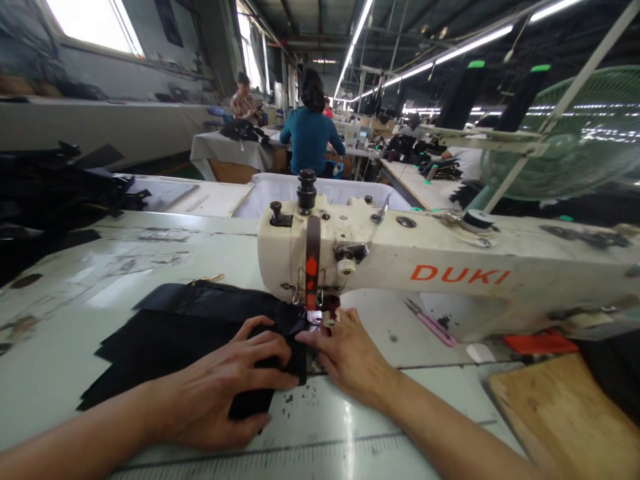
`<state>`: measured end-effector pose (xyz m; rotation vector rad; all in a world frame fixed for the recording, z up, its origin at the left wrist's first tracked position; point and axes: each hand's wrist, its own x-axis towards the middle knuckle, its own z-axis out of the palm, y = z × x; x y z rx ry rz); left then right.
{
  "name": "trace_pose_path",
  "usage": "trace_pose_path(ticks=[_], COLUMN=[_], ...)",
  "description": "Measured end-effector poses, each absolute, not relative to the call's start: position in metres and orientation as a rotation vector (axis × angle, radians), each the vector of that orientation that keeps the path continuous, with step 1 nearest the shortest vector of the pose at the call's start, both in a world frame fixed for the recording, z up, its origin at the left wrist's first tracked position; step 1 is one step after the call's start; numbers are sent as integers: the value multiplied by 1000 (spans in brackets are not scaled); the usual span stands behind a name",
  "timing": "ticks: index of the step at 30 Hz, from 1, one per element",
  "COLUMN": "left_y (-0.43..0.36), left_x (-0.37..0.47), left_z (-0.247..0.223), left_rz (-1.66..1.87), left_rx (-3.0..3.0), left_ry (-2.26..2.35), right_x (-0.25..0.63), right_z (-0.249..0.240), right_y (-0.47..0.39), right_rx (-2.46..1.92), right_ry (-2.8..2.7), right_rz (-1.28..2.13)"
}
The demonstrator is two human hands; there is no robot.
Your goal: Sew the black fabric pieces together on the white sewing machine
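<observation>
Black fabric (175,333) lies in overlapping layers on the pale table, its right end under the needle area of a white sewing machine (390,260). My left hand (227,383) rests on the fabric with its fingers spread and bent, pressing it flat. Beside the presser foot (314,316), my right hand (350,353) touches the fabric's right edge. The thumb and fingers of that hand are bent close to the foot, and their tips are partly hidden by the machine parts.
Pink thread snips (430,322) lie under the machine arm. A red item (540,343) and a wooden board (565,407) are at the right. Dark fabric (55,193) is piled at the left. Behind the machine stands a white bin (270,187); people sit farther back.
</observation>
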<state>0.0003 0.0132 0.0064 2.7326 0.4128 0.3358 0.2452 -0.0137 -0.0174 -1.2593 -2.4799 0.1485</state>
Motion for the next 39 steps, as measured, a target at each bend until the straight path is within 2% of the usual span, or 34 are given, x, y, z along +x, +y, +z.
trace_pose_path(ticks=[4, 11, 21, 32, 39], left_y=[15, 15, 16, 17, 27], left_x=[3, 5, -4, 2, -3], left_z=[6, 10, -2, 12, 14], left_rz=[342, 286, 182, 409, 357], left_rx=[2744, 2791, 2773, 2666, 2635], left_ry=[359, 332, 474, 389, 341], right_x=[236, 261, 256, 249, 251], right_z=[-24, -21, -21, -31, -29], right_y=[-11, -8, -13, -19, -18], right_rx=[-1258, -1342, -1188, -1287, -1168], right_ry=[-2552, -2236, -2500, -2511, -2375], right_rz=[58, 231, 162, 51, 32])
